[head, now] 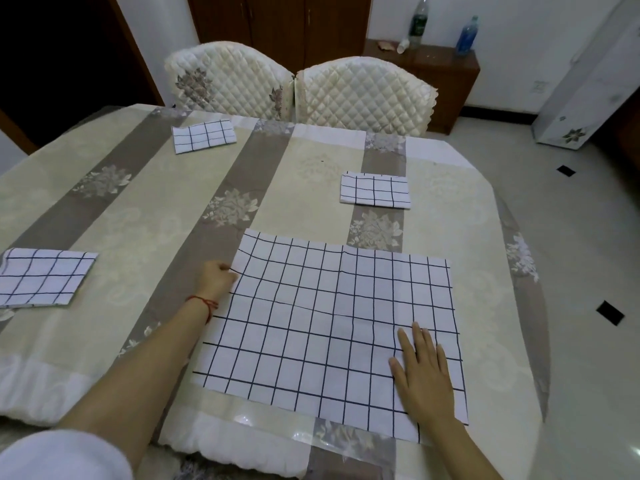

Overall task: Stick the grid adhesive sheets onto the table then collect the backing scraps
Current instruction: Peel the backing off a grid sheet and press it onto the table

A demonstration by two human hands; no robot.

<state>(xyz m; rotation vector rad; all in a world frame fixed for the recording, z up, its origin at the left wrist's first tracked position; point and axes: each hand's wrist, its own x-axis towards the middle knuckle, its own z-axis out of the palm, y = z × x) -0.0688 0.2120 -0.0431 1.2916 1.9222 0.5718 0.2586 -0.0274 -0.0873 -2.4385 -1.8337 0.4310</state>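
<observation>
White grid sheet [332, 323] is spread near the worktop's [138, 209] front edge. It is held flat by the right hand [420, 372], fingers straight, so it cannot shift, while its left edge is pinched by the left hand [218, 277], probably for positioning.

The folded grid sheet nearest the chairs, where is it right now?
In the head view, the folded grid sheet lies at the table's far left, just before the left quilted chair.

Matt white grid sheet [329, 323] under the right hand [420, 372]; beneath it, a tablecloth [138, 209] with a glossy clear film cover.
</observation>
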